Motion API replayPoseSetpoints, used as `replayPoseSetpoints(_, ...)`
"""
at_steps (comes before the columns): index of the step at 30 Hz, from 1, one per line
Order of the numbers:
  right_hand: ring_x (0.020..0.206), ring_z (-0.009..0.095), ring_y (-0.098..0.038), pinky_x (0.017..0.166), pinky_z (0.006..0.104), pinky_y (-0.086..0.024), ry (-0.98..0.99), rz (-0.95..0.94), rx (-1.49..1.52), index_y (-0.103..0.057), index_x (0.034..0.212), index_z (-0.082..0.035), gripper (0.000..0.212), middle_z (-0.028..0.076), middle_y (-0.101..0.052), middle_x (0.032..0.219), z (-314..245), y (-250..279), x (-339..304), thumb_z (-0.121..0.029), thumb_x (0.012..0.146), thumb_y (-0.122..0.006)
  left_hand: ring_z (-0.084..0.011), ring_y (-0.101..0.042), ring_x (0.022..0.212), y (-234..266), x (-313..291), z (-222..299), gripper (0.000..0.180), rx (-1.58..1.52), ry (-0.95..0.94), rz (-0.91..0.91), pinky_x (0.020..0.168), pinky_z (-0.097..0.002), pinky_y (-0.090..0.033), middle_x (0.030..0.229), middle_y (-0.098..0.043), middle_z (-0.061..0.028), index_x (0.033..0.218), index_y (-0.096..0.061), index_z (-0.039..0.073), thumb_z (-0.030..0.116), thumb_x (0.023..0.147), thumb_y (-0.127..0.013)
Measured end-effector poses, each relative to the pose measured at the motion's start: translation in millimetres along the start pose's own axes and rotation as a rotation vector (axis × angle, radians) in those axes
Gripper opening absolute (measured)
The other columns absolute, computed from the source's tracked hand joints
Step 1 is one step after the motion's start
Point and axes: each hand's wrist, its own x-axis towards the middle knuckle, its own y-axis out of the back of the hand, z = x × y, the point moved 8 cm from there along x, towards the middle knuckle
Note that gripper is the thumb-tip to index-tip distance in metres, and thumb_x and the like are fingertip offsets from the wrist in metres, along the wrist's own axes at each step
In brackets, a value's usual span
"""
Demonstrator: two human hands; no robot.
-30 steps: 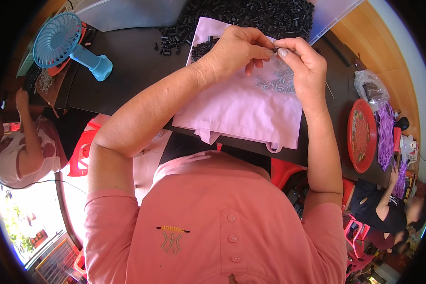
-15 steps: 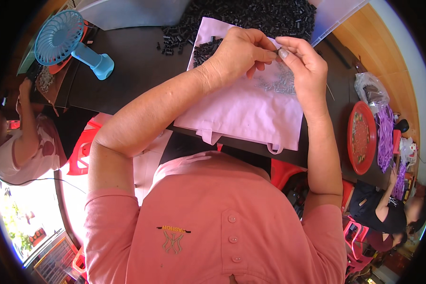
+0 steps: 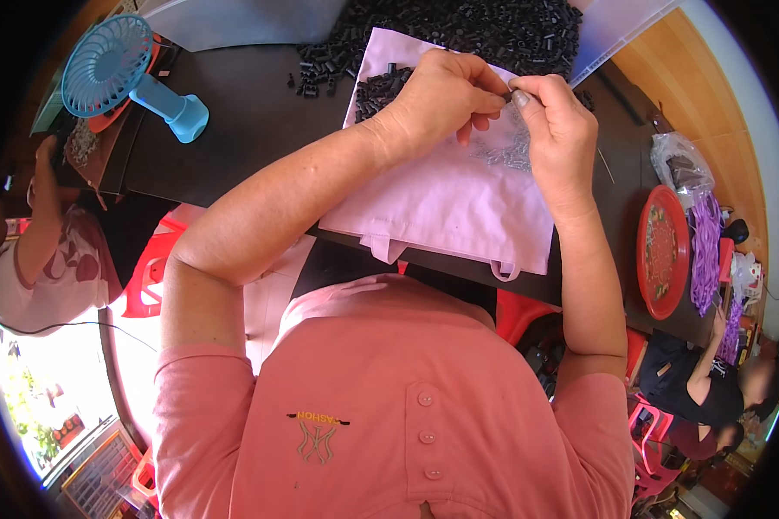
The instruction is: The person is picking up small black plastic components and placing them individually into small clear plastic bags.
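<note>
Pinching a small dark piece (image 3: 509,95) above a pink cloth bag (image 3: 433,208)

The left hand (image 3: 448,91) and the right hand (image 3: 565,130) are gripping the piece between them, thumbs and forefingers closing on it over the bag's far right part. Fingers are hiding most of the piece, so its shape is not showing clearly. Just beside the right hand, small shiny pieces (image 3: 504,156) are lying on the bag. A small pile of black pieces (image 3: 381,91) is sitting at the bag's far left corner, and a big black heap (image 3: 476,35) is covering the far part of the table (image 3: 242,130). On the left, a blue fan (image 3: 108,65) is standing. On the right, a round red tray (image 3: 662,309) is lying near a purple bundle (image 3: 705,251) and a clear plastic bag (image 3: 673,156). One person (image 3: 52,268) is showing at the left edge, another person (image 3: 692,381) at the right.
</note>
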Motion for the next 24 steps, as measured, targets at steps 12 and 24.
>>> replayPoseSetpoints(12, 0.073, 0.029, -0.065, 0.064, 0.0352, -0.051, -0.009, 0.034, -0.021, -0.063, 0.09, -0.001, 0.012, 0.013, -0.066, 0.084, 4, -8, -3, 0.005, 0.08, -0.061, -0.009, -0.058, 0.059, 7, -1, -3, 0.015, 0.115, -0.054, 0.158, 0.042, -0.0217, -0.04, 0.076, -0.066, -0.0077, 0.095, -0.065, -0.004, 0.002, 0.082, -0.066)
replayPoseSetpoints(24, 0.073, 0.017, -0.064, 0.067, 0.0273, -0.05, -0.196, 0.043, 0.322, -0.065, 0.098, 0.001, 0.013, 0.009, -0.066, 0.084, 15, -15, -10, 0.002, 0.085, -0.062, -0.0143, -0.06, 0.063, 5, -1, -8, 0.016, -0.171, 0.1, 0.039, 0.047, -0.0264, -0.044, 0.08, -0.065, -0.0106, 0.098, -0.064, -0.006, 0.004, 0.086, -0.064)
